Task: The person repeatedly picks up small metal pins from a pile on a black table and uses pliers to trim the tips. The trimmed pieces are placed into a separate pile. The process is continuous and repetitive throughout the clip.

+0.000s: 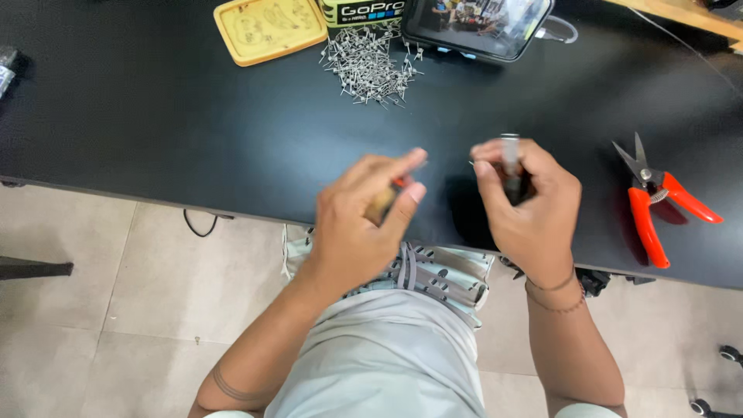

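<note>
Two hands hover over the near edge of the black surface (155, 116), both blurred. On the left hand (356, 224), the fingers (402, 164) are curled together around a small brownish object with a red tip (387, 197) — what it is I cannot tell. The right hand (530, 205) has its fingers (487, 182) pinched on one slim grey metal piece (510, 155), which stands upright above the knuckles; it may be dark lower down, but the blur hides that. The two hands are near each other yet apart.

Farther back lies one heap of small metal pins (370, 66), too many to count. Beside it sit one yellow tray (268, 28), one phone (477, 25) with a lit screen, and one dark box (362, 11). One pair of red-handled snips (655, 197) rests on the surface to the right, jaws shut — well apart from the right hand.
</note>
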